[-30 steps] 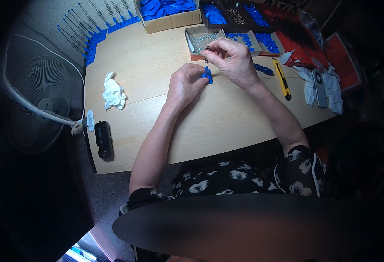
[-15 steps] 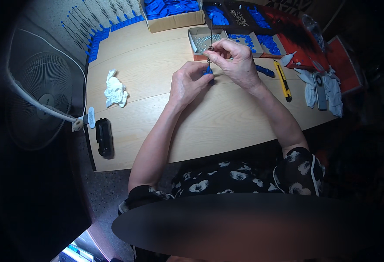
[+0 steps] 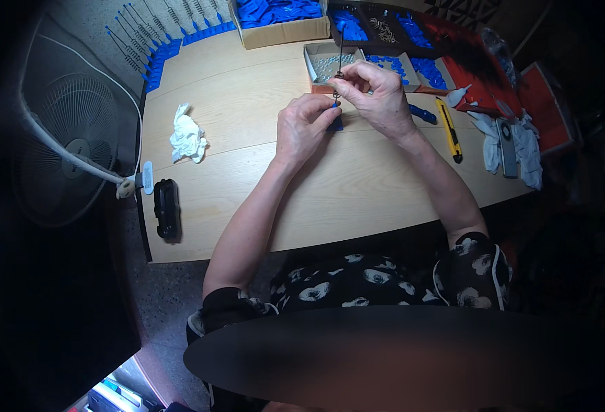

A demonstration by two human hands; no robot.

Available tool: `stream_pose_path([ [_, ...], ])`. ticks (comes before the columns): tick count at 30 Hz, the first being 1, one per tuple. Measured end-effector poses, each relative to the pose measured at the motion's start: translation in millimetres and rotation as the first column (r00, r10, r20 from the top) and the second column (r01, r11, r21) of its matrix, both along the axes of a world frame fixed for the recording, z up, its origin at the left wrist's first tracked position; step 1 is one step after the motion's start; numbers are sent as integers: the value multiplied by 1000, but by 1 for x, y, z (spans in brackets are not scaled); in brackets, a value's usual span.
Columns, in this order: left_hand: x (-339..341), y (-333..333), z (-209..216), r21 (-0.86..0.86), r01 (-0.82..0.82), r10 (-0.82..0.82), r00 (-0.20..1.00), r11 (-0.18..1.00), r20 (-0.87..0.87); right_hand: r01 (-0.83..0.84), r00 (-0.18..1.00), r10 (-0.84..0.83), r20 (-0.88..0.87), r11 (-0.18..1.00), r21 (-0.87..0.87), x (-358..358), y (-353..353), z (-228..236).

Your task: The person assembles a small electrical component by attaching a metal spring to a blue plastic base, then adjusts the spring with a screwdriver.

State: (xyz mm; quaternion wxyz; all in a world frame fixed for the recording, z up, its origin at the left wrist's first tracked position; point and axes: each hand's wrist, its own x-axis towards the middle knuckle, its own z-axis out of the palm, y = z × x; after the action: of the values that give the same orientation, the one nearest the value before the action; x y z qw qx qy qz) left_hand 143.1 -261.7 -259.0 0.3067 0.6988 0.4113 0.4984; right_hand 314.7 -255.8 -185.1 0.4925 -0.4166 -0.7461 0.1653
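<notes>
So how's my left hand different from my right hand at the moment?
Your left hand pinches near the blue base, while your right hand grips the thin dark rod farther up. The left hand sits lower in the picture, the right hand higher. The left hand's fingers reach rightward, the right hand's leftward. Both are bare, with thumb and fingers closed together.

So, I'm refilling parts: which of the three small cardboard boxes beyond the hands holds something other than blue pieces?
The left box: it holds small pale beads, while the middle box and right box both hold blue pieces.
</notes>
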Motion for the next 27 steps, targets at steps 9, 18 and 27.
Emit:
stream_pose_path([
  [9,-2,-16,-5,-45,0,1,1000,999,16,-16,1000,18,19,998,-58,2,-14,4],
  [18,-13,-14,4,-12,1,-1,1000,1000,19,-28,999,32,34,991,-127,-8,-15,19],
  [27,-11,-8,0,-61,6,-4,1000,998,22,-52,997,44,-62,989,-136,-8,-7,7],
])
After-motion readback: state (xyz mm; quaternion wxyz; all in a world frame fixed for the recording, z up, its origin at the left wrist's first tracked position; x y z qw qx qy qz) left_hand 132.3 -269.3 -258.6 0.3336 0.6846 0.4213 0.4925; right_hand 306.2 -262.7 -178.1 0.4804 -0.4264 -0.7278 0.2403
